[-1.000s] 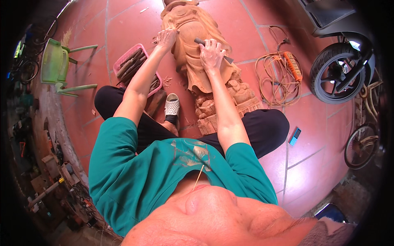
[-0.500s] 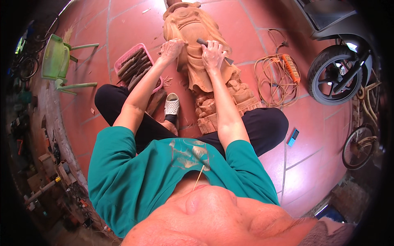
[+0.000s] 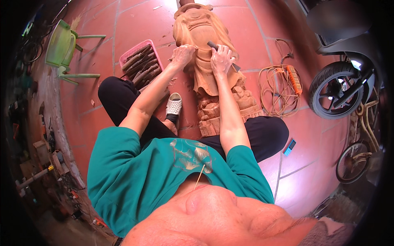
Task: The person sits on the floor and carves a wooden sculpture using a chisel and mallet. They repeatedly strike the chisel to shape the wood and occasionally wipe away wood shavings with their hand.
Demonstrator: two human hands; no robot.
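Fingers on the right hand (image 3: 222, 60) are wrapped round a dark bar (image 3: 212, 44), while the left hand's (image 3: 183, 55) are curled in tight (can't tell if they've got anything in them, honestly). The carved statue (image 3: 203, 35) is lying on the floor (image 3: 254, 39) right under the right hand, so that one's nearer; the left sits at its left edge. It runs lengthwise away from the person, base by the knees, and the bar slants across it. Pink basket (image 3: 157, 55) of dark sticks (image 3: 141, 62) sits left.
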